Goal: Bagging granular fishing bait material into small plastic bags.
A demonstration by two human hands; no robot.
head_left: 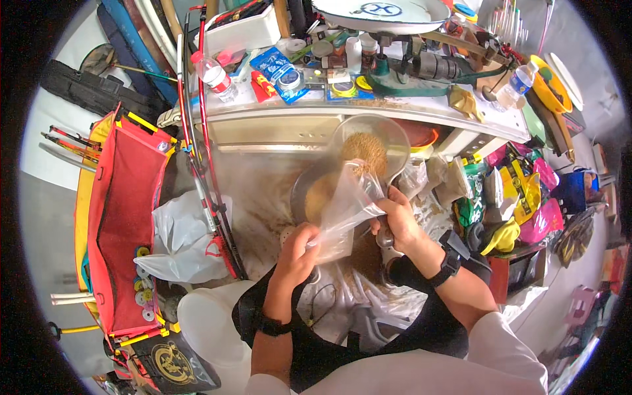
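Observation:
A clear plastic bag (345,210) is stretched between my hands in front of my knees. My left hand (297,255) is closed on its lower left side. At its upper right edge, my right hand (401,220) is closed round the bag's edge and a handle whose end shows below the fingers. That handle seems to belong to a wide, round, pale scoop (388,128) tilted beyond the bag, with brown grain (365,150) in it. Behind the bag on the floor is a dark round basin (299,197) with more brown grain, partly hidden by the bag.
A cluttered bench (276,118) runs across the far side, with bottles, packets and a white enamel basin (382,16). Left are upright fishing rods (209,164), a red open case (128,217), a white bag (191,227) and a white bucket (214,322). Colourful packets (520,191) crowd the right.

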